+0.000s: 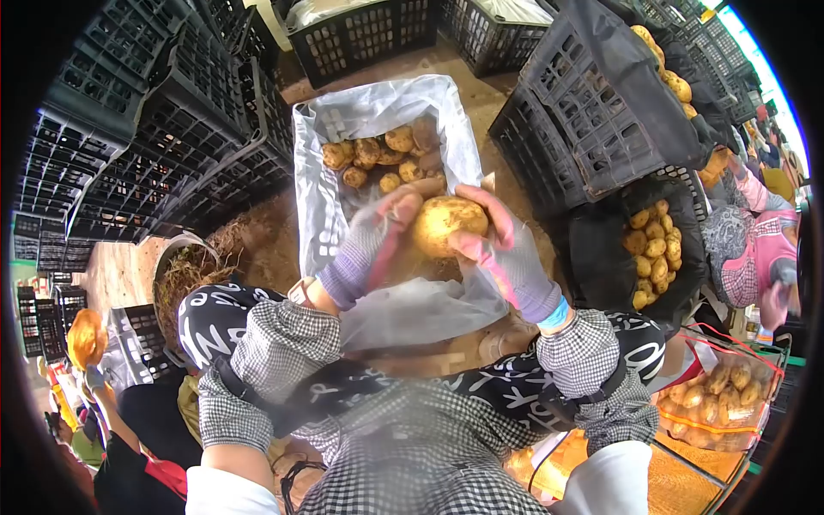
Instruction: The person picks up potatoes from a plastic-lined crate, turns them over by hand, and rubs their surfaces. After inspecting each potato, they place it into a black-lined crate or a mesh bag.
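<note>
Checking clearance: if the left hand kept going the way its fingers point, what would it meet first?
Probably the potatoes in the lined crate ahead; the left hand already touches the held potato. Depth is unclear.

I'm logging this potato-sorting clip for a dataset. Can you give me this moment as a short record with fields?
left hand: gloved left hand cups the potato's left side
right hand: gloved right hand holds its right side
held item: one large potato, above the bag
bag: clear plastic-lined bag, open, with smaller potatoes at its far end
right side: black-lined crate of potatoes
surroundings: stacked black crates; other people at the right edge
</note>
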The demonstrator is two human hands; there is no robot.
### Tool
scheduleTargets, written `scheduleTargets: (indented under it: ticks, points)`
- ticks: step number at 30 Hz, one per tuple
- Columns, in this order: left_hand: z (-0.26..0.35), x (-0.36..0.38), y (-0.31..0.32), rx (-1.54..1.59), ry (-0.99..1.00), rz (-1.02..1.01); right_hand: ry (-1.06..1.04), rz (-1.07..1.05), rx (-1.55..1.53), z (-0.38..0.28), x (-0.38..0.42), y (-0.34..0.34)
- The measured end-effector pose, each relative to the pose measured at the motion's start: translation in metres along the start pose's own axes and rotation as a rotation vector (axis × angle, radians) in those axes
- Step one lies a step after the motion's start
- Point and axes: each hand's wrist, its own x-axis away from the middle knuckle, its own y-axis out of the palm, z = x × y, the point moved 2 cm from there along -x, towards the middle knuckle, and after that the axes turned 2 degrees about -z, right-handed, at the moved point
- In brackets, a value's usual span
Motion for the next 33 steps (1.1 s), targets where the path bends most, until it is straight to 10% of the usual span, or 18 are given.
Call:
scheduleTargets:
  ticks: [5, 14, 24, 29, 33]
  points:
    - [-0.02, 0.004, 0.007, -0.016, -0.08, 0.022, -0.495, 0.15, 0.738, 0.003, 0.001, -0.009]
    - [-0.029, 0.001, 0.011, 0.192, -0.015, 0.08, -0.164, 0.204, 0.424, -0.001, 0.011, 0.0]
    - [-0.063, 0.0, -0.006, 0.57, -0.208, 0.047, -0.311, 0.096, 0.716, 0.015, 0.018, 0.01]
    - [-0.06, 0.002, -0.004, 0.276, -0.107, 0.055, -0.432, 0.284, 0.665, 0.012, 0.007, 0.003]
    - [-0.048, 0.007, 0.005, 0.018, -0.013, 0.154, -0.128, 0.147, 0.51, 0.003, 0.014, 0.01]
